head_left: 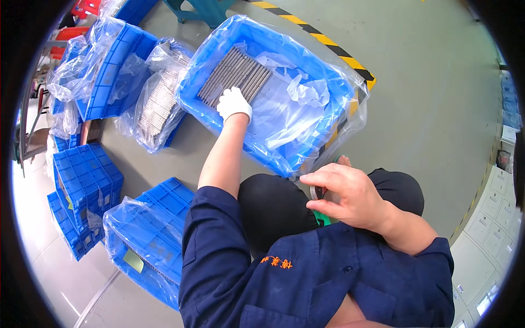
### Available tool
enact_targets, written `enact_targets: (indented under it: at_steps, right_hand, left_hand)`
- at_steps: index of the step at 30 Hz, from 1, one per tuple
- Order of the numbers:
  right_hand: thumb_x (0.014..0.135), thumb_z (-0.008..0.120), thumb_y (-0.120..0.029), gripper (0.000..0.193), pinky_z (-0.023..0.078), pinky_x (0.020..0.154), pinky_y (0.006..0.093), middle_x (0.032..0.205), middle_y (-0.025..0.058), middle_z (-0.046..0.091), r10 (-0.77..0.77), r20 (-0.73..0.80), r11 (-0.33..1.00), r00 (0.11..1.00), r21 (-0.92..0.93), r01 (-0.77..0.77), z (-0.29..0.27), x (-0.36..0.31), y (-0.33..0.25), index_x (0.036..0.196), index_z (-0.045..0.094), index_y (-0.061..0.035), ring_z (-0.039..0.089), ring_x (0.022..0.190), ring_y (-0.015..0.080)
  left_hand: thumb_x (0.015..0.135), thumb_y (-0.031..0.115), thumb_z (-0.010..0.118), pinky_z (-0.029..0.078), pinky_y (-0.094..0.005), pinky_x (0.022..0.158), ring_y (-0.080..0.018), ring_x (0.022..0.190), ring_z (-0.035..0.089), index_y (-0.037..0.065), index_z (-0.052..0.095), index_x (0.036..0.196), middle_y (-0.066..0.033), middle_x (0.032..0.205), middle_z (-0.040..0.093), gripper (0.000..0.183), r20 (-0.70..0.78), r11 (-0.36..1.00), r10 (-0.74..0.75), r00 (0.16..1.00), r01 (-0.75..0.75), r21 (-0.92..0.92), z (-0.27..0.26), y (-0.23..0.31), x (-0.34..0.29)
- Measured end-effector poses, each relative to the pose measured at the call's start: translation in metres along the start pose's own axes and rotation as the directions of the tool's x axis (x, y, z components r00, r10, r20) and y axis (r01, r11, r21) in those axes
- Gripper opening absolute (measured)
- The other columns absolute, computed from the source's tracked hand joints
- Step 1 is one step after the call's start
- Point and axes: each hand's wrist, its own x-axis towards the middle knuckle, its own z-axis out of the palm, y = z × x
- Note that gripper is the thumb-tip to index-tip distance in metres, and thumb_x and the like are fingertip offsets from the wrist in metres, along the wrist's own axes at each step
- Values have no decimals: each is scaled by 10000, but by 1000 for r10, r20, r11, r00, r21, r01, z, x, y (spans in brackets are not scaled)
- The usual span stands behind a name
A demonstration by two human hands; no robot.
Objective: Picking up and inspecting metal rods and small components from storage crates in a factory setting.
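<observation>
My left hand [234, 104], in a white glove, reaches into a blue plastic crate [210, 52] lined with clear film. Its bent fingers rest at the near edge of a row of grey metal rods [235, 71], laid side by side along the crate's left part. Whether a rod is between the fingers is hidden. Bare and raised over my lap, my right hand [353, 194] pinches a small metal piece with a rounded edge [316, 192] between thumb and fingers. The hand covers most of that piece, so its kind does not show.
Left of the crate, a film-wrapped bundle of rods [158, 112] sits beside a tilted blue crate [112, 71]. Stacked blue crates [87, 180] and another film-covered crate [158, 218] stand nearer on the left. Yellow-black floor tape [322, 38] passes behind; grey cabinets [486, 224] line the right.
</observation>
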Motion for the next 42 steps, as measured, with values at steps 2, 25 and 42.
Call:
enact_targets:
  at_steps: [2, 25, 42]
  right_hand:
    - [701, 663, -134, 319, 473, 664, 304, 856, 103, 586, 6, 2, 1000, 1000, 8, -6, 2, 0, 1, 999, 575, -59, 583, 739, 234]
    - [694, 667, -134, 332, 443, 619, 247, 779, 56, 568, 126, -1, 968, 992, 219, -123, -1, -11, -7, 1003, 579, -51, 546, 659, 141]
    - [794, 578, -234, 256, 428, 694, 243, 808, 43, 597, 66, 99, 870, 993, 482, -105, 6, -6, -21, 915, 605, -10, 538, 764, 94]
  left_hand:
    - [706, 222, 575, 433, -390, 813, -297, 971, 525, 68, 448, 1104, -144, 1062, 504, 446, -32, 999, -31, 999, 30, -20, 2, 1, 1]
    - [791, 198, 473, 462, -379, 761, -272, 913, 590, 91, 632, 913, -146, 950, 613, 226, 194, 994, 91, 977, -101, 43, -59, 13, 13]
    - [642, 178, 538, 429, -334, 507, -209, 517, 566, 149, 531, 567, -31, 532, 541, 80, -134, 475, 876, 464, -778, 411, -266, -51, -204]
